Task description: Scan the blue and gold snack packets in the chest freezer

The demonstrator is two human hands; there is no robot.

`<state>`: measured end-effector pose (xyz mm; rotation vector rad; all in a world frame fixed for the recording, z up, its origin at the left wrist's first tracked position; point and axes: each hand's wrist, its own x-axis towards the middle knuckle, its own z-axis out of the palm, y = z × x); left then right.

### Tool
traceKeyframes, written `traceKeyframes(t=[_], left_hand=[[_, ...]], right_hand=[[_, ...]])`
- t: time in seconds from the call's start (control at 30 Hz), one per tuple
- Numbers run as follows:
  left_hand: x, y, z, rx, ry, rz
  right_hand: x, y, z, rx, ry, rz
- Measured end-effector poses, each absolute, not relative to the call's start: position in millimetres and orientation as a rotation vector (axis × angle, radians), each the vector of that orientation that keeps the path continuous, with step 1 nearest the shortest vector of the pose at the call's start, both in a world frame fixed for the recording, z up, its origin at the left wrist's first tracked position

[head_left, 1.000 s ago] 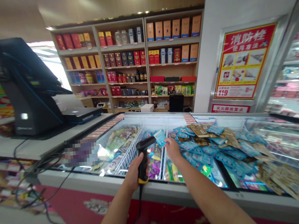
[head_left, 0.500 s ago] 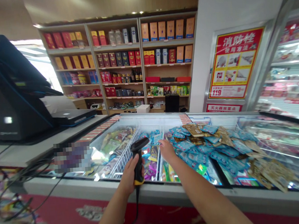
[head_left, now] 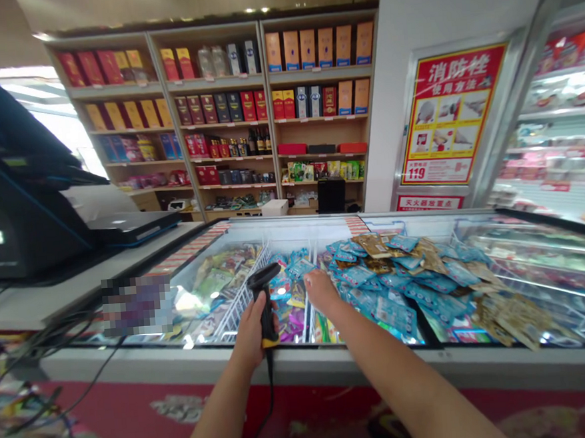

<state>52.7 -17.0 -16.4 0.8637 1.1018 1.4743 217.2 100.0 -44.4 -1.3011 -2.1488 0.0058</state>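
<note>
A black barcode scanner point(head_left: 264, 301) with a yellow-edged base stands upright in my left hand point(head_left: 250, 332), fingers wrapped around its handle. Its head points right, and a cable hangs down from it. Opposite the scanner, my right hand point(head_left: 321, 292) hovers over the freezer's glass top with its fingers curled in. A blue packet point(head_left: 300, 265) shows just beyond those fingertips; whether they grip it cannot be made out. Right of that hand spreads a heap of blue and gold snack packets point(head_left: 376, 273) on the glass. One blue packet point(head_left: 396, 314) lies at the heap's near edge.
The chest freezer point(head_left: 382, 354) spans the front, with wire baskets point(head_left: 245, 302) of packaged goods under its glass. At left are a checkout terminal point(head_left: 15, 192), a counter and loose cables point(head_left: 45, 343). Behind stand shelves point(head_left: 217, 81) of boxes and bottles. A refrigerated display point(head_left: 561, 120) is at right.
The view has shifted slightly. A blue packet now lies at the heap's near edge, over a green spot seen before. My right hand's fingers look more curled; the scanner stays in my left hand.
</note>
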Motion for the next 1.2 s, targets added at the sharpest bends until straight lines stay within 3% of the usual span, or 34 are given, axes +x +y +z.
traceKeyframes(t=[0.27, 0.53, 0.7, 0.93, 1.2], left_hand=[[54.1, -15.3, -15.8, 0.897, 1.088, 1.457], [55.1, -13.8, -17.3, 0.925, 1.088, 1.427], [55.9, -14.6, -17.2, 0.949, 1.081, 1.432], [57.0, -13.4, -19.2, 0.915, 1.047, 1.488], [58.7, -12.8, -19.8, 0.911, 0.998, 1.490]], right_hand=[[244.4, 63.6, -20.2, -0.906, -2.101, -0.155], [339.9, 34.6, -5.4, -1.769, -1.662, -0.252], [349.2, 35.3, -12.8, -1.962, -1.671, -0.227], [345.1, 43.5, -13.8, -1.852, -1.529, -0.105], [315.3, 49.6, -19.1, -1.372, -1.317, 0.386]])
